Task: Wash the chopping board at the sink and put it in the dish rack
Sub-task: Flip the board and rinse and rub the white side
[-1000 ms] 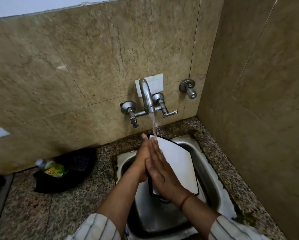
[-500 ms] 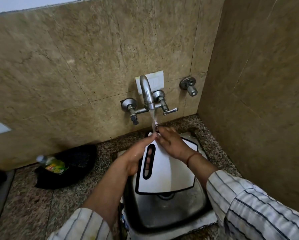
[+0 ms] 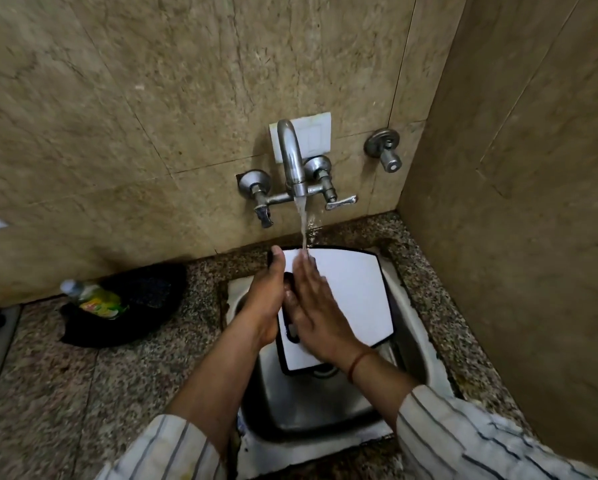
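A white chopping board (image 3: 351, 294) with a black rim leans tilted in the steel sink (image 3: 311, 407), its top edge under the running tap (image 3: 292, 157). My left hand (image 3: 268, 299) grips the board's left edge at the handle slot, thumb up along the rim. My right hand (image 3: 316, 313) lies flat on the white face, fingers spread, fingertips in the water stream (image 3: 304, 226). No dish rack shows in this view.
A black bag (image 3: 131, 303) with a bottle (image 3: 93, 297) on it sits on the granite counter (image 3: 65, 393) left of the sink. A second valve (image 3: 384, 148) sticks out of the tiled wall. A side wall (image 3: 519, 237) stands close on the right.
The board has turned so its handle slot sits under my hands. My right hand has slid from the board's top edge down onto its face. The view has shifted slightly.
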